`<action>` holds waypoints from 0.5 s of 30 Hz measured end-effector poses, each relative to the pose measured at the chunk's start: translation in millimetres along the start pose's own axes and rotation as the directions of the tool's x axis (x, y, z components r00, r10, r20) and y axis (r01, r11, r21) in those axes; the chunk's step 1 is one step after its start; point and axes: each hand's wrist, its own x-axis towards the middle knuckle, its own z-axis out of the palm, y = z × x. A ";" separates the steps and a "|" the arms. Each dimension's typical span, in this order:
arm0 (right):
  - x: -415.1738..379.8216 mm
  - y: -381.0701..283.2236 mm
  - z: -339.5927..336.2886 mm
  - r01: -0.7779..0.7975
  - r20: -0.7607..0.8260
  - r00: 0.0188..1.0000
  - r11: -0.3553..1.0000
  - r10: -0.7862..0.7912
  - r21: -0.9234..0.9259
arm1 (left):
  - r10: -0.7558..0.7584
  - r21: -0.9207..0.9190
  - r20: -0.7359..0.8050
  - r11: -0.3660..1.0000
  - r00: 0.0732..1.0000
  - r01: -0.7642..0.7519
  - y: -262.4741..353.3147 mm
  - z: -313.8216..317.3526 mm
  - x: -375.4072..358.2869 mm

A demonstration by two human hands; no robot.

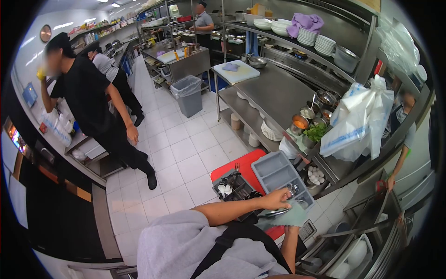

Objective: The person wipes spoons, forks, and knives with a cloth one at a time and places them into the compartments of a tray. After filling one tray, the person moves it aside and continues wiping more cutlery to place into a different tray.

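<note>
My left hand (pixel 276 199) is closed above the grey cutlery tray (pixel 275 172); what its fingers grip is hidden. Shiny metal cutlery (pixel 292 189) shows just beyond those fingers, at a tray compartment. Below, my right hand (pixel 291 229) is wrapped in a pale green cloth (pixel 292 216), mostly covered by it. Metal utensils (pixel 277 212), possibly spoons, lie against the cloth between both hands. To the left is a dark cutlery basket (pixel 241 188) with several utensils and white spoons (pixel 225 189). Basket and tray rest on a red surface (pixel 251 166).
A steel counter (pixel 278 88) bears a white cutting board (pixel 237 72), food pots (pixel 298 124) and hanging plastic bags (pixel 357 121). Eggs (pixel 316 176) sit in a bowl beneath. A grey bin (pixel 188 96) stands on the tiled floor. A person in black (pixel 90 93) stands left; others work farther back and right.
</note>
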 end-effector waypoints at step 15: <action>21.6 2.3 -7.2 0.038 -0.270 0.962 0.998 -0.025 0.041 | -0.350 0.114 0.073 0.933 0.934 0.340 4.2 20.5 -26.8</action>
